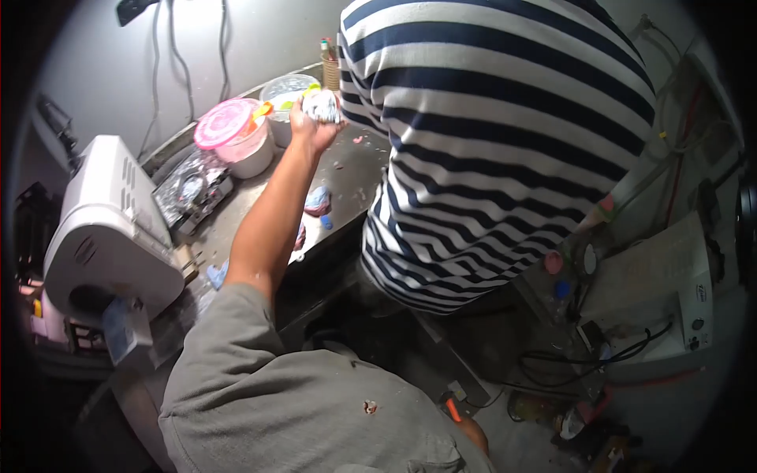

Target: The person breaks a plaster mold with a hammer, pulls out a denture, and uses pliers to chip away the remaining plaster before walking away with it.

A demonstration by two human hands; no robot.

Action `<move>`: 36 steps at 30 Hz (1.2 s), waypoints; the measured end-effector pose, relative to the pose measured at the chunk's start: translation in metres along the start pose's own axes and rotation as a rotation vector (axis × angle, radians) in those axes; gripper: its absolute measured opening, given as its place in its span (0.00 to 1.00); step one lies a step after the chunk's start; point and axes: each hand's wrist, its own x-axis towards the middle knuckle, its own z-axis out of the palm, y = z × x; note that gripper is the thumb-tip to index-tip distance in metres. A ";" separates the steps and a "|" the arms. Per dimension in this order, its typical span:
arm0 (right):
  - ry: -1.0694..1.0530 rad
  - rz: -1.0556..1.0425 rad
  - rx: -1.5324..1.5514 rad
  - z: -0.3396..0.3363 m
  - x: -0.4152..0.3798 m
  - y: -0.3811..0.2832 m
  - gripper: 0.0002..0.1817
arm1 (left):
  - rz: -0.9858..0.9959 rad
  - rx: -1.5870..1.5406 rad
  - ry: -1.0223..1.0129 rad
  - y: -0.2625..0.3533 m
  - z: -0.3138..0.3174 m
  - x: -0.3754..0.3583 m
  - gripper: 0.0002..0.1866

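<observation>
My left hand point(314, 135) reaches forward over the grey worktop, its fingers round a whitish, uneven lump point(321, 106) that looks like a plaster piece. Something yellow-green shows just behind the lump, close to a clear-lidded tub point(289, 88). Low in the view, my right hand point(473, 433) is partly hidden by my grey shirt. An orange object point(453, 409) lies right at it; the fingers cannot be made out. Between my left forearm and the other person, a blue and pink piece point(318, 201) rests on the worktop point(347, 169).
Another person in a striped shirt point(489, 142) stands close on the right, partly over the worktop. A pink-lidded tub point(230, 126), a white machine point(114, 229) and a foil-like tray point(192, 189) are at the left. Cables point(583, 359) hang at the right near a white appliance point(654, 292).
</observation>
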 end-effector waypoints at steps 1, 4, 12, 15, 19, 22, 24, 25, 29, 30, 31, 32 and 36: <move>0.106 -0.233 0.026 0.014 -0.014 0.004 0.30 | 0.020 -0.055 0.029 -0.005 0.007 0.031 0.27; 0.040 0.406 -0.105 -0.110 0.077 -0.189 0.29 | 0.081 -0.142 -0.023 -0.007 0.015 0.113 0.24; 0.351 -0.381 -0.178 -0.407 0.494 -0.806 0.26 | -0.101 -0.295 0.039 -0.060 0.026 0.246 0.32; 0.142 -0.342 0.065 -0.411 0.624 -0.892 0.25 | -0.135 -0.316 0.032 -0.096 0.020 0.285 0.33; -0.119 0.125 2.228 -0.359 0.737 -0.876 0.24 | -0.228 -0.240 0.118 -0.125 0.031 0.311 0.25; 0.036 0.139 2.470 -0.337 0.771 -0.853 0.23 | -0.228 -0.228 -0.003 -0.180 0.020 0.359 0.20; 0.105 0.124 2.542 -0.343 0.778 -0.832 0.23 | -0.246 -0.230 0.059 -0.182 0.035 0.352 0.16; 0.121 0.124 2.563 -0.348 0.769 -0.833 0.23 | -0.256 -0.172 0.063 -0.192 0.032 0.357 0.15; 0.046 -0.127 2.588 -0.369 0.736 -0.819 0.26 | -0.357 -0.044 0.055 -0.224 0.018 0.361 0.16; 0.062 -0.134 2.594 -0.372 0.731 -0.814 0.26 | -0.430 -0.017 0.008 -0.238 0.009 0.364 0.17; 0.105 -0.079 2.576 -0.378 0.726 -0.810 0.22 | -0.432 0.004 0.049 -0.254 0.004 0.368 0.18; 0.150 -0.026 2.557 -0.384 0.716 -0.811 0.17 | -0.446 0.001 0.040 -0.268 0.001 0.371 0.18; 0.017 -0.116 2.574 -0.406 0.695 -0.778 0.21 | -0.589 -0.126 0.025 -0.308 -0.007 0.384 0.19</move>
